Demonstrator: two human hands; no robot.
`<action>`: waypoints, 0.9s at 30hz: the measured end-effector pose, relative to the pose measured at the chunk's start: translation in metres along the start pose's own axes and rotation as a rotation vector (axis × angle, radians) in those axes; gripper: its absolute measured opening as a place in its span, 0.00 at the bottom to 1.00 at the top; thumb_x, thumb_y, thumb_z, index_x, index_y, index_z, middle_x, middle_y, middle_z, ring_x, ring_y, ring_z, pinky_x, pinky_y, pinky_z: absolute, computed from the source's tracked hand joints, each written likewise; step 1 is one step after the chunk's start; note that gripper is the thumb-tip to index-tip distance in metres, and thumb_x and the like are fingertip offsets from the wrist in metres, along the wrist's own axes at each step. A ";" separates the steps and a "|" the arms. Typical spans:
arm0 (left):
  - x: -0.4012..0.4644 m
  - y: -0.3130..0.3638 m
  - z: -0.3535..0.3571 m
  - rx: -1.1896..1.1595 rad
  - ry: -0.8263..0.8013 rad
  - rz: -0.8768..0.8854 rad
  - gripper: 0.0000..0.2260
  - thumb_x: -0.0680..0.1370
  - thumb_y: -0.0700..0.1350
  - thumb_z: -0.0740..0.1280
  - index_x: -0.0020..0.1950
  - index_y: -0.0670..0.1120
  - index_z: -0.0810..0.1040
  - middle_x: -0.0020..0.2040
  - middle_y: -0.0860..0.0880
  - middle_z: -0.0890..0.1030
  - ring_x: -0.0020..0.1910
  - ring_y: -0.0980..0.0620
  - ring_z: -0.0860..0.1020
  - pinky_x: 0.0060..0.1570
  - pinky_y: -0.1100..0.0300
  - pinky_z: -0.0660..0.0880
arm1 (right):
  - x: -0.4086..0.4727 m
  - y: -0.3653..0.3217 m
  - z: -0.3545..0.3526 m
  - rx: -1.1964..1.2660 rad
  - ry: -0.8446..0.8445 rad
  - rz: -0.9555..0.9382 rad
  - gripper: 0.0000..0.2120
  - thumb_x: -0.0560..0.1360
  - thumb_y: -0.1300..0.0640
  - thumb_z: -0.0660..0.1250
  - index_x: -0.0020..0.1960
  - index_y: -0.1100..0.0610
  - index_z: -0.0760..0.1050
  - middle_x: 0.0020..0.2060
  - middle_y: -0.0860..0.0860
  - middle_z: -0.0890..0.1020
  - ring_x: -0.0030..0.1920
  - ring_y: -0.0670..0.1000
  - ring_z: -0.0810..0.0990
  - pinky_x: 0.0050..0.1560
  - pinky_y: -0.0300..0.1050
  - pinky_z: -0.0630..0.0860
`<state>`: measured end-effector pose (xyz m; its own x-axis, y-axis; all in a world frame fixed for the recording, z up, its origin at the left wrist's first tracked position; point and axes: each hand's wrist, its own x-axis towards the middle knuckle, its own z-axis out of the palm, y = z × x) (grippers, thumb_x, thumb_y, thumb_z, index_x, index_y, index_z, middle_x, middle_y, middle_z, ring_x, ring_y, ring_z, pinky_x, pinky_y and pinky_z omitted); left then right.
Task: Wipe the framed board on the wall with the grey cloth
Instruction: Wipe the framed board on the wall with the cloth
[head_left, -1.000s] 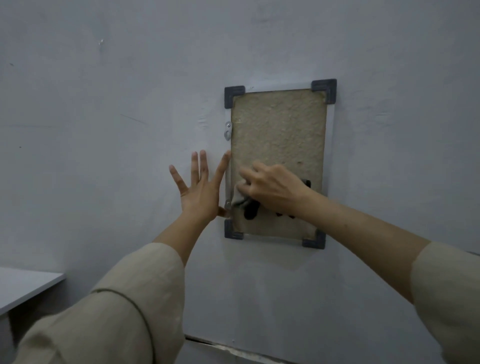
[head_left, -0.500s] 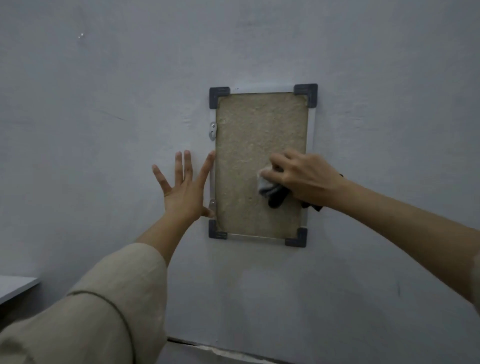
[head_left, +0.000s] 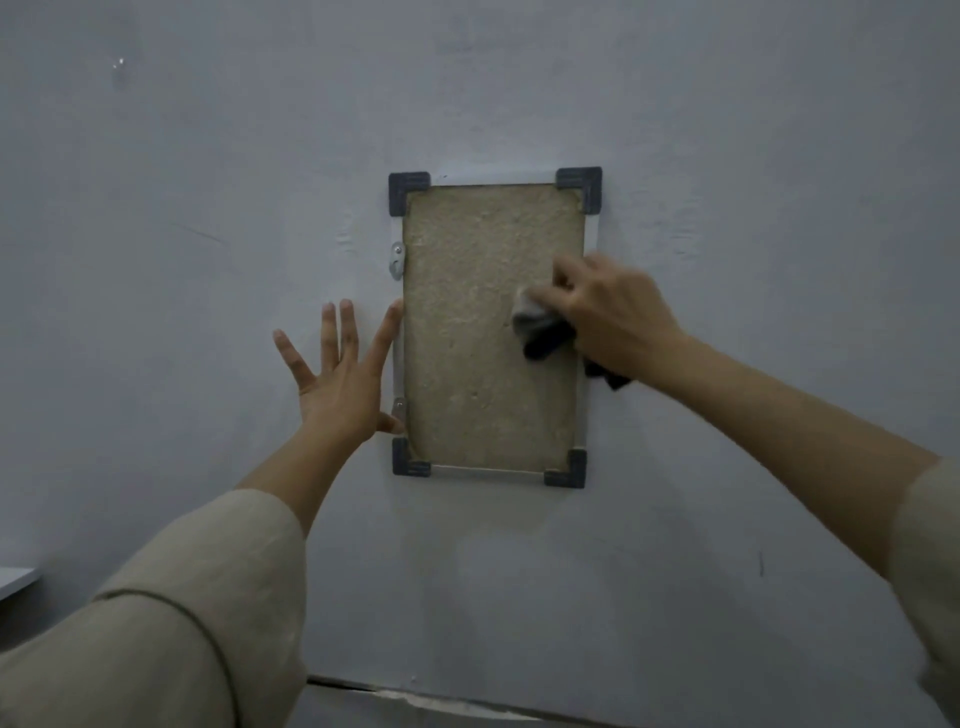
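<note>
The framed board (head_left: 488, 332) hangs upright on the wall (head_left: 208, 156), its tan face ringed by a pale frame with dark corner caps. The grey cloth (head_left: 540, 332) presses against the board's right half, mostly hidden under the right hand (head_left: 613, 322), whose blurred, curled fingers grip it; a dark end pokes out past the frame's right edge. The left hand (head_left: 343, 379) lies flat on the wall, fingers spread straight, forefinger and thumb touching the frame's left edge. A desk (head_left: 15, 577) corner is cut off at far left.
</note>
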<state>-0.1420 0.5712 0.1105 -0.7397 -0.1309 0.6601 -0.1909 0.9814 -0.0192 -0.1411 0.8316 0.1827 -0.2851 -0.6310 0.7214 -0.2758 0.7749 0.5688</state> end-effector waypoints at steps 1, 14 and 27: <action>0.000 0.000 0.000 -0.002 0.003 0.000 0.61 0.61 0.63 0.73 0.65 0.59 0.20 0.74 0.41 0.33 0.71 0.43 0.29 0.58 0.30 0.29 | 0.011 0.009 -0.003 0.018 0.038 0.120 0.14 0.76 0.62 0.57 0.61 0.58 0.71 0.55 0.61 0.72 0.49 0.61 0.73 0.37 0.49 0.71; 0.000 0.000 0.000 0.007 -0.003 0.006 0.60 0.62 0.63 0.72 0.65 0.59 0.20 0.74 0.41 0.32 0.72 0.42 0.29 0.58 0.31 0.29 | 0.032 0.013 -0.007 0.078 0.118 0.309 0.16 0.73 0.65 0.62 0.60 0.60 0.73 0.54 0.62 0.72 0.48 0.62 0.74 0.38 0.48 0.68; 0.001 0.000 0.000 0.000 0.004 0.013 0.61 0.61 0.63 0.73 0.65 0.59 0.21 0.75 0.41 0.33 0.72 0.42 0.30 0.58 0.29 0.30 | 0.017 -0.029 0.012 0.161 0.021 0.138 0.17 0.74 0.61 0.62 0.62 0.57 0.72 0.52 0.60 0.74 0.48 0.60 0.73 0.36 0.45 0.65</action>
<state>-0.1425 0.5709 0.1112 -0.7397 -0.1172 0.6627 -0.1812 0.9830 -0.0285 -0.1485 0.7978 0.1735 -0.3112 -0.5173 0.7972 -0.3789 0.8368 0.3951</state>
